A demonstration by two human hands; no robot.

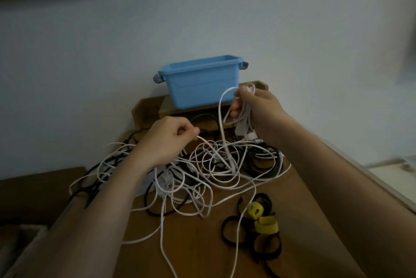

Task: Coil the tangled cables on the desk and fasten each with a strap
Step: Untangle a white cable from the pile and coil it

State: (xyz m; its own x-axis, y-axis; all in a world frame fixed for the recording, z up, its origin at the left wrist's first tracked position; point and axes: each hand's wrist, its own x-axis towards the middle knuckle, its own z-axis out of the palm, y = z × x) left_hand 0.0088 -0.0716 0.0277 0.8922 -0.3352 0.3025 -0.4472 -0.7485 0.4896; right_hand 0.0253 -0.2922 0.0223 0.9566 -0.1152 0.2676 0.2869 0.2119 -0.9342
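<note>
1. The right hand (256, 108) is raised in front of the blue bin (200, 84), its grip closed round several gathered loops of white cable (243, 117).
2. The left hand (166, 135) pinches one white strand (thumb against forefinger) just above the tangle (216, 165).
3. That tangle of white and black cables sprawls over the tabletop (198, 255); black and yellow straps (265, 226) lie near its front right.
</note>
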